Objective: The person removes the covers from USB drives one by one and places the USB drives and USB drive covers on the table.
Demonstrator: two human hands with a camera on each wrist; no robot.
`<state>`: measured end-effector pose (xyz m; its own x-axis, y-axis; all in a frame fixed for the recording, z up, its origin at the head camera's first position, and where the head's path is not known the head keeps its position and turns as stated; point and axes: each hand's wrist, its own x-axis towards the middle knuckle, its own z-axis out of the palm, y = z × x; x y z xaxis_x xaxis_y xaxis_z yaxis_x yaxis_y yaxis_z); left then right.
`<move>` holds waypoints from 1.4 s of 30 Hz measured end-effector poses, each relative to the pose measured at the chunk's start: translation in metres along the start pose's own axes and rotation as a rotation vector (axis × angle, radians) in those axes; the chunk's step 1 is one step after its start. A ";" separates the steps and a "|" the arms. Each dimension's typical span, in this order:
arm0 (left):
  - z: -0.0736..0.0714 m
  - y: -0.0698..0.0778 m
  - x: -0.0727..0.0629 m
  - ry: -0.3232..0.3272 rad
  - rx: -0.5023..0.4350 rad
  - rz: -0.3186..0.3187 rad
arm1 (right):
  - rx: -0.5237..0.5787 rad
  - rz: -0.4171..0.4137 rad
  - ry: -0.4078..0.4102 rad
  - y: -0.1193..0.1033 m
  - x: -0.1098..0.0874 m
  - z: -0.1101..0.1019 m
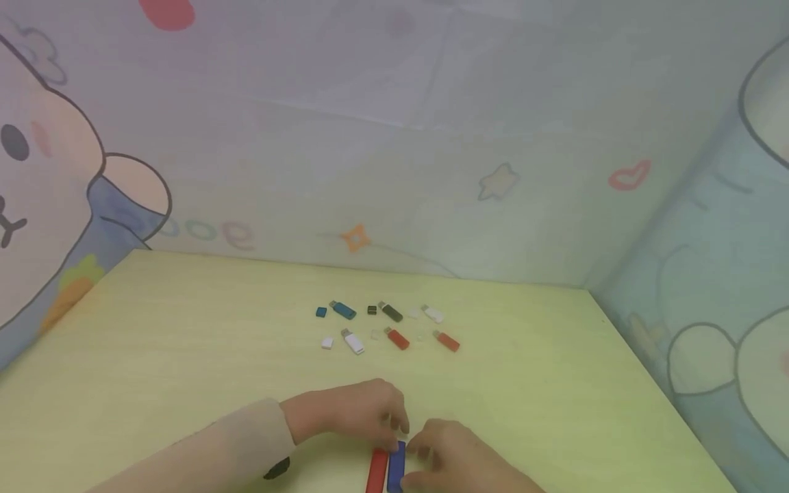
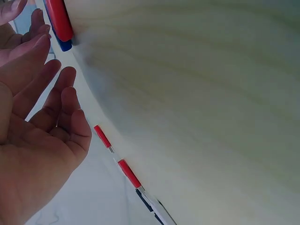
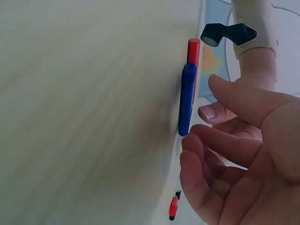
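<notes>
A flat blue stick [image 1: 396, 469] and a flat red stick [image 1: 377, 472] lie side by side near the bottom of the head view. Bent over their far ends is my left hand [image 1: 354, 414], its fingers loosely curved. My right hand [image 1: 459, 459] is along the right side of the blue stick, thumb and fingers spread apart. In the right wrist view the right index fingertip is right at the near end of the blue stick [image 3: 187, 101]. The left wrist view shows loosely bent left fingers [image 2: 70, 103] with nothing between them, below the red stick [image 2: 60, 21].
Farther back lie two rows of USB sticks, among them a blue one [image 1: 343, 310], a black one [image 1: 391, 312], a white one [image 1: 353, 342] and a red one [image 1: 397, 338]. Small caps, such as a blue cap [image 1: 321, 312], lie beside them. A patterned cloth [image 1: 394, 171] stands behind the table.
</notes>
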<state>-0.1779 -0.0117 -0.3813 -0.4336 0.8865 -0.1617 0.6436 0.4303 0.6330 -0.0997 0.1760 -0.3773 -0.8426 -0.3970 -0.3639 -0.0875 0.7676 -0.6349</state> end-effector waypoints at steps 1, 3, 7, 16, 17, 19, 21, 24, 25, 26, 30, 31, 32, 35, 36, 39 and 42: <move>0.000 0.000 0.000 -0.005 0.001 0.009 | 0.002 0.009 -0.004 0.000 0.000 0.001; 0.001 -0.001 0.001 -0.014 0.003 0.028 | 0.005 0.023 -0.012 0.000 0.000 0.002; 0.003 -0.003 0.002 -0.036 0.003 0.050 | -0.009 0.017 -0.026 -0.001 0.002 0.002; 0.004 -0.003 0.002 -0.046 0.014 0.046 | -0.047 0.023 -0.026 -0.003 0.008 0.005; 0.004 -0.003 0.002 -0.042 0.013 0.049 | -0.048 0.023 -0.019 -0.004 0.008 0.005; 0.005 -0.003 0.002 -0.036 0.013 0.047 | -0.049 0.023 -0.004 -0.005 0.007 0.006; 0.006 -0.002 0.001 -0.032 -0.005 0.029 | -0.037 0.041 0.007 -0.006 0.007 0.008; 0.007 -0.001 0.001 -0.027 -0.012 0.001 | -0.028 0.076 0.010 -0.008 0.009 0.009; 0.007 -0.001 0.001 -0.025 -0.017 -0.012 | -0.024 0.085 0.009 -0.008 0.009 0.010; 0.007 0.000 0.000 -0.023 -0.019 -0.021 | -0.021 0.090 0.008 -0.008 0.010 0.010; 0.007 0.001 -0.001 -0.018 -0.022 -0.039 | -0.019 0.083 0.005 -0.008 0.011 0.009; 0.007 0.001 -0.001 -0.019 -0.030 -0.039 | -0.019 0.076 0.002 -0.007 0.011 0.009; 0.007 0.001 -0.001 -0.018 -0.030 -0.035 | -0.010 0.075 -0.001 -0.007 0.011 0.009; 0.007 0.000 -0.002 -0.016 -0.029 -0.019 | 0.021 0.057 -0.011 -0.007 0.011 0.009; 0.007 -0.001 -0.002 -0.016 -0.032 -0.016 | 0.030 0.047 -0.015 -0.007 0.011 0.009; 0.008 -0.001 -0.001 -0.014 -0.033 -0.015 | 0.069 0.017 -0.020 -0.007 0.009 0.010; 0.008 0.000 -0.002 -0.016 -0.047 -0.026 | 0.079 -0.009 -0.017 -0.006 0.009 0.009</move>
<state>-0.1727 -0.0119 -0.3871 -0.4394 0.8780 -0.1900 0.6016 0.4447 0.6636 -0.1015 0.1630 -0.3828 -0.8330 -0.4123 -0.3690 -0.0519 0.7222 -0.6897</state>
